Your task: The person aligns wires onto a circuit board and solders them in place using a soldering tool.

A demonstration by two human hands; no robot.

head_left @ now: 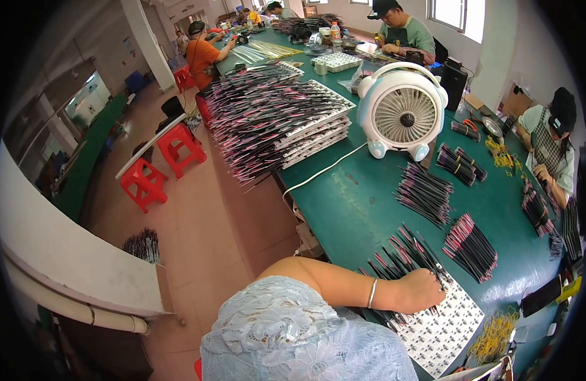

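My left hand (423, 291) reaches in over a white board (442, 324) patterned with rows of small dark marks. Its fingers are curled closed on top of the board, and they hide whatever is in them. Thin black wires with red parts (410, 247) lie across the board's far side, fanned out past the hand, and others pass beneath the wrist. A pale bracelet (372, 293) circles that wrist. My right hand is out of the picture. Beyond the board lie a bundle of black and red wires (470, 247) and a second loose bundle (423, 193).
A white fan (404, 114) stands on the green table (331, 197), its cord (324, 170) running to the edge. Tall stacks of wire-laden boards (312, 143) rise at left. Yellow bands (494, 336) lie near right. Co-workers (404, 32) sit around; red stools (144, 184) stand on the floor.
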